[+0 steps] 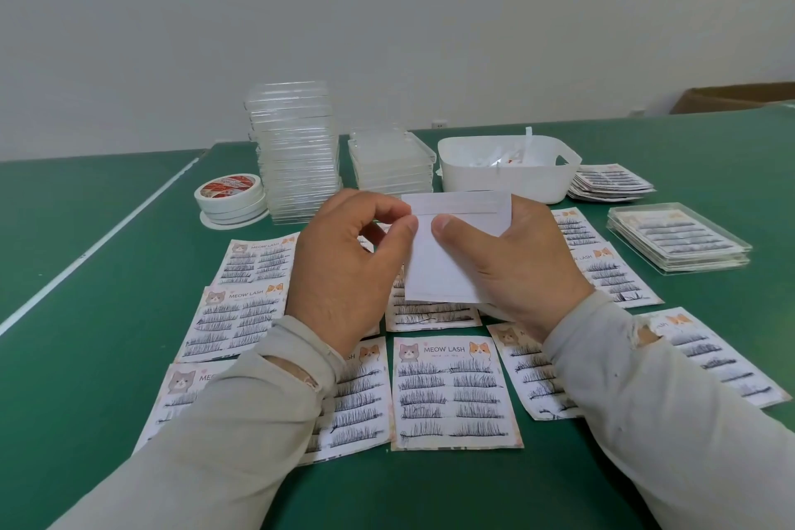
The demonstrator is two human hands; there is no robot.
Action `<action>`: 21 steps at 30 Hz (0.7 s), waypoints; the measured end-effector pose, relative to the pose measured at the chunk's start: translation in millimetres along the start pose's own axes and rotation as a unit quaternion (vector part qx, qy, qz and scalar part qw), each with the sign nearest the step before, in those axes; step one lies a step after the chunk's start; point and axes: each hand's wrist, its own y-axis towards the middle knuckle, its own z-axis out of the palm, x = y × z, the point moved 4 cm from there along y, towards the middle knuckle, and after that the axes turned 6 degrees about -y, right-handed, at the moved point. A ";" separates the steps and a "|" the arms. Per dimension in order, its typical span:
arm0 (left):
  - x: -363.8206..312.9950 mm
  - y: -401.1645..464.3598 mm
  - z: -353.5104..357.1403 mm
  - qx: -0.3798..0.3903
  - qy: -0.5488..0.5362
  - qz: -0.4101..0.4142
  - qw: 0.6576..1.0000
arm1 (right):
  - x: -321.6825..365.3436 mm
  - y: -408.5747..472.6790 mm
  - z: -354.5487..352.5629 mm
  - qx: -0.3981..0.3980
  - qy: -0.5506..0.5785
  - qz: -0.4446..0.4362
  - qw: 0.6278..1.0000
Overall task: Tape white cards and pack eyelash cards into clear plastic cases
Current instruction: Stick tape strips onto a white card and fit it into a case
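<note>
My right hand [512, 271] holds the white card [447, 254] above the desk [107, 336]; my left hand [348, 271] fingers [404, 228] pinch its left edge.

Both hands hold one white card [447, 254] above the green table [107, 357]. The left hand [344, 267] pinches the card's left edge near a tape strip [456, 209] across its top; the right hand [512, 267] grips the right side, thumb on the face. Eyelash cards [454, 392] lie flat in rows beneath. Behind stand tape rolls [230, 198], a tall stack of clear cases [297, 151], a shorter stack [391, 161] and a white tub [503, 179]. Filled cases [679, 239] sit at right.
</note>
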 end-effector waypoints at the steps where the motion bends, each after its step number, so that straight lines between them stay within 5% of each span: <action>1: -0.1 -0.1 0.0 0.001 0.001 0.000 1.000 | 0.7 -0.1 0.0 -0.002 -0.005 -0.005 1.000; 21: 3.8 -2.9 3.8 0.009 -0.018 -0.030 0.999 | -2.0 0.2 -0.4 -0.017 0.036 0.022 0.999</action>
